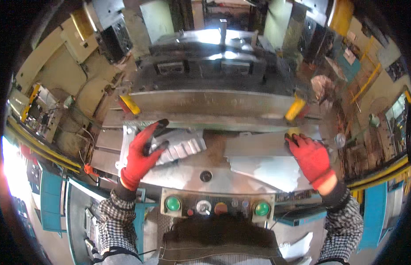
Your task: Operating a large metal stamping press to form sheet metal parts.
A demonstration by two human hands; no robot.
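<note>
My left hand (143,154), in a red glove with dark fingertips, is at the left of the press's front ledge. Its thumb and forefinger are spread apart over a shiny formed metal part (181,150) with a row of raised steps; the other fingers are partly hidden. My right hand (309,157), gloved alike, lies over the right side of some flat grey metal sheets (263,148). Its fingers are slightly bent and apart, with the fingertips on the upper sheet. The sheets overlap and have a jagged left edge.
Close in front of me is a control box (218,205) with green buttons (173,203). Beyond the ledge sits a heavy dark press die (205,75), with yellow blocks (295,109) at its front corners. Blue-framed racks (53,201) stand at the sides. More metal pieces (298,247) lie low at right.
</note>
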